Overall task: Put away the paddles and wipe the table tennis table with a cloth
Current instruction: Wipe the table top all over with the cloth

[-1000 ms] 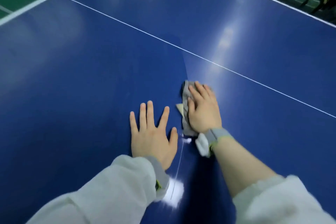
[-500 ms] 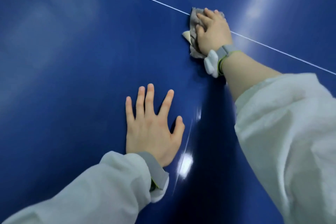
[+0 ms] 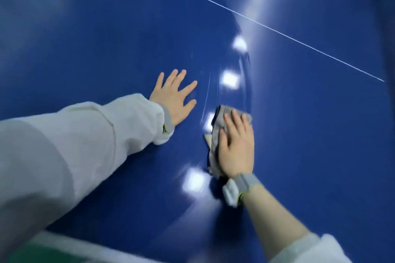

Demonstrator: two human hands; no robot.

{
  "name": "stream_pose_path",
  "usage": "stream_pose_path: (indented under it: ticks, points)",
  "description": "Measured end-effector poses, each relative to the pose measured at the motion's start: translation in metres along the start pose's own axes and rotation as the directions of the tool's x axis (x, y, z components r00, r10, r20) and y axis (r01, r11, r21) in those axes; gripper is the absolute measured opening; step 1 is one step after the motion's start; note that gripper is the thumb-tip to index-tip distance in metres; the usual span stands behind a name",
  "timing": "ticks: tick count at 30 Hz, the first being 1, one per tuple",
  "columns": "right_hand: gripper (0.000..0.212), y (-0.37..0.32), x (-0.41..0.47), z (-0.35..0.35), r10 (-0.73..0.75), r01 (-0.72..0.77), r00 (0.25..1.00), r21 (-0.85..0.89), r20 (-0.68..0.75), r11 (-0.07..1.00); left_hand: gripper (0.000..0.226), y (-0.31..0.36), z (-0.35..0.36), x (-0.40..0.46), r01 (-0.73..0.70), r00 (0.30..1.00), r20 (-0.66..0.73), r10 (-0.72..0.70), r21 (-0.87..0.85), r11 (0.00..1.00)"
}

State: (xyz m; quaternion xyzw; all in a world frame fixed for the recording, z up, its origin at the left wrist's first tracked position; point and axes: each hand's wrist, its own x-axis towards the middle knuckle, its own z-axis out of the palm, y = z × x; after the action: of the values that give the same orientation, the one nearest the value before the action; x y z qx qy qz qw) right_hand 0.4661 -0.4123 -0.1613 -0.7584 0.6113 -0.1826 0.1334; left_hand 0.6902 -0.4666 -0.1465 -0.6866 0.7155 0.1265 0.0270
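Head view, right hand point(image 3: 236, 151) fingers flat on crumpled grey cloth point(image 3: 217, 132), left hand point(image 3: 174, 97) splayed, glossy blue table point(image 3: 85, 38)

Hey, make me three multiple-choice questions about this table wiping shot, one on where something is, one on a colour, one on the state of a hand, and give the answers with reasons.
1. Where does the cloth lie?
A. under the right hand
B. under the left hand
C. draped over a sleeve

2. What colour is the table top?
A. green
B. blue
C. red

3. How is the left hand placed?
A. curled in a fist
B. pinching the cloth
C. flat on the table, fingers spread

Answers:
1. A, the grey cloth sticks out from beneath the right palm and fingers.
2. B, the glossy surface is deep blue with a thin white line across it.
3. C, its fingers are straight and spread on the surface, apart from the cloth.
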Motion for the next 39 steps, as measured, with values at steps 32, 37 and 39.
stream_pose_path:
  ticks: [32, 37, 39]
  points:
    - [0.051, 0.092, 0.236, -0.006, -0.065, 0.065, 0.998, -0.028, -0.003, 0.998, 0.062, 0.115, -0.006, 0.145, 0.293, 0.938, -0.149, -0.313, -0.142, 0.946]
    - [0.044, 0.079, 0.36, 0.02, -0.128, 0.128, 0.992, -0.057, 0.015, 0.99, 0.061, 0.122, 0.008, 0.166, 0.338, 0.916, -0.21, -0.341, -0.054, 0.94]
    - [0.044, 0.072, 0.401, 0.029, -0.167, 0.17, 0.985, -0.057, 0.046, 0.984, 0.062, 0.121, 0.01, 0.166, 0.352, 0.906, -0.224, -0.359, -0.075, 0.933]
